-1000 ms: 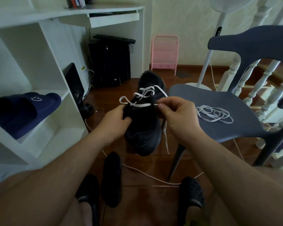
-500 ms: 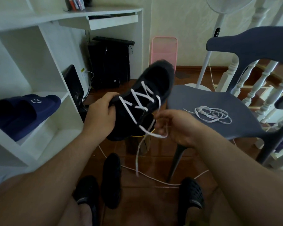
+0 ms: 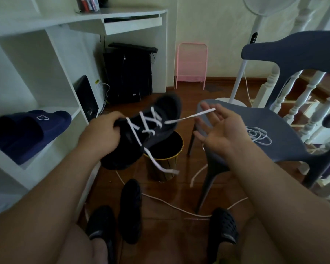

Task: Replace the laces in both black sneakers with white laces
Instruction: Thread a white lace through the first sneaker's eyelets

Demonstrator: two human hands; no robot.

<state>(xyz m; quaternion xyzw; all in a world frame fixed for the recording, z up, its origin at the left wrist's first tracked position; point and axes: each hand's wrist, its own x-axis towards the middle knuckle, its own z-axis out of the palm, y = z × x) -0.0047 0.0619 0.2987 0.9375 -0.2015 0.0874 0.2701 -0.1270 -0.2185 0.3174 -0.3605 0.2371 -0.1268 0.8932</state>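
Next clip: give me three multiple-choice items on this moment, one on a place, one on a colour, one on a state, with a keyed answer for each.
1. Where does the loose coiled lace lie?
A. on the blue chair seat
B. in the bin
C. on the shelf

2. What colour are the slides on the shelf?
A. pink
B. navy
C. white

3. How is the right hand?
A. fist round the lace
B. gripping the chair
C. open, fingers spread

Answers: 1 A, the coil rests on the seat. 2 B, both slides are dark blue. 3 C, the fingers are splayed, while the left hand holds the black sneaker.
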